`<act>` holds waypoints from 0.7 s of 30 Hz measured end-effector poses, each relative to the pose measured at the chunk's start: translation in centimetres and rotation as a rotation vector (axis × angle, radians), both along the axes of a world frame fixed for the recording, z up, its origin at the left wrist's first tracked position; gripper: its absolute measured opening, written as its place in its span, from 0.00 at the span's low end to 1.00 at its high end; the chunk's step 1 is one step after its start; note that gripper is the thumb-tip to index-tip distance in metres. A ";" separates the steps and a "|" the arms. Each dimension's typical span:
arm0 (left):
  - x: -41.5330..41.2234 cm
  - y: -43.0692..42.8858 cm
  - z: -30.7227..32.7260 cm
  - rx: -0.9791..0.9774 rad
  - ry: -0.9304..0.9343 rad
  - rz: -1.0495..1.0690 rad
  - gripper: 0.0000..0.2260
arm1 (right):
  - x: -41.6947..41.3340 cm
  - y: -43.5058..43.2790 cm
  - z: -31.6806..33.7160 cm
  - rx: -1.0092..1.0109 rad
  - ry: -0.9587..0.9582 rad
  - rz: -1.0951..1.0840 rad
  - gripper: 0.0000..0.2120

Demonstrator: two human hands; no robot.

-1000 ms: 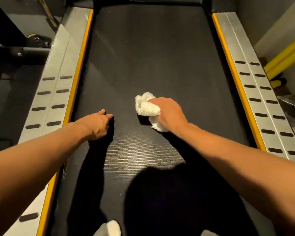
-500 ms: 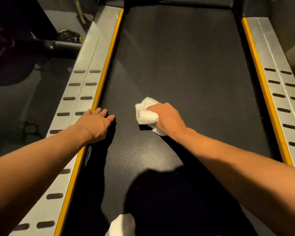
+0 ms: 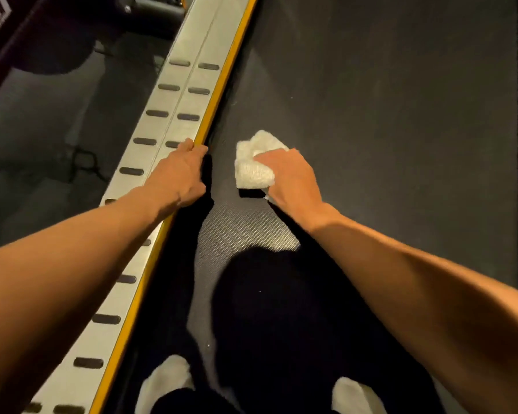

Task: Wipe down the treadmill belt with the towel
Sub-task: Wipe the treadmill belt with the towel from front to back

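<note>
Starting far left: dark floor (image 3: 42,130) beside the treadmill, dim, not much detail. Next comes the silver side rail (image 3: 174,115) w/ two rows of dark slots, running diagonally up the frame. A yellow strip (image 3: 222,94) lines its inner edge, right next to the belt.

The left hand (image 3: 177,177) rests palm-down on that rail edge. Fingers are fairly straight and relaxed, tips at the yellow strip, thumb side hanging over toward the belt. It holds nothing.

Just right of it, apart but near, is the white towel (image 3: 253,171), bunched into a wad and lying on the treadmill belt (image 3: 386,115) close to the belt's left edge. The right hand (image 3: 290,180) has it from the right side, fingers curled over the top and gripping it, pressing it onto the belt. Approx half the towel sticks out left of the fingers.

The belt itself is black, textured, and fills the centre and right of the view. Low centre: dark trousers (image 3: 281,309) and two white socks (image 3: 165,380) on the belt.
</note>
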State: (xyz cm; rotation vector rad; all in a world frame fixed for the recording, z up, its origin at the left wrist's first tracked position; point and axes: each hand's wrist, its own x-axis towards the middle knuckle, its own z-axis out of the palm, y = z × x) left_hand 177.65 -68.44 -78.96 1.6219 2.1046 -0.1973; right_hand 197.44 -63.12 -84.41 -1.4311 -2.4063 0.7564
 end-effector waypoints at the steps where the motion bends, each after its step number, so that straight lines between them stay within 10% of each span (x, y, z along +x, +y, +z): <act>1: 0.2 0.1 0.1 -0.011 0.000 -0.017 0.34 | 0.0 -1.4 -0.4 -0.024 0.029 0.040 0.26; 5: -0.3 0.1 0.6 -0.034 0.032 -0.065 0.35 | 0.5 -3.5 -0.3 -0.133 0.002 0.331 0.22; 12: -1.6 -0.2 1.2 -0.006 -0.022 -0.047 0.33 | -2.8 0.7 0.0 -0.008 -0.016 0.041 0.26; 21: -2.7 -0.2 0.2 0.111 -0.030 -0.057 0.29 | -2.7 -2.8 0.5 -0.051 0.056 0.321 0.23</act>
